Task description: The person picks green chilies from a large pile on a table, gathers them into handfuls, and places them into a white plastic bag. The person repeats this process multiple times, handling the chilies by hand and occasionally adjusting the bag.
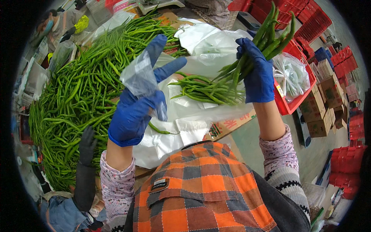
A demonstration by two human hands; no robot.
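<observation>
My left hand (139,101), in a blue glove, holds a piece of clear plastic film (140,76) draped across its fingers; the index and middle fingers point apart. Closed around a bunch of long green chili peppers (269,40), my blue-gloved right hand (256,68) is raised at the right. Between the hands, more green peppers (208,91) lie on clear plastic bags. A large heap of green peppers (87,87) spreads over the left side. One single pepper (158,129) lies on the white plastic bags (185,133) before me.
A red crate (311,76) with a filled, tied plastic bag (291,75) stands at the right, near cardboard boxes (316,111) and stacked red crates. A co-worker's dark-gloved hand (87,145) reaches to the heap at lower left; another person is at upper left. A scale (158,4) stands at the top.
</observation>
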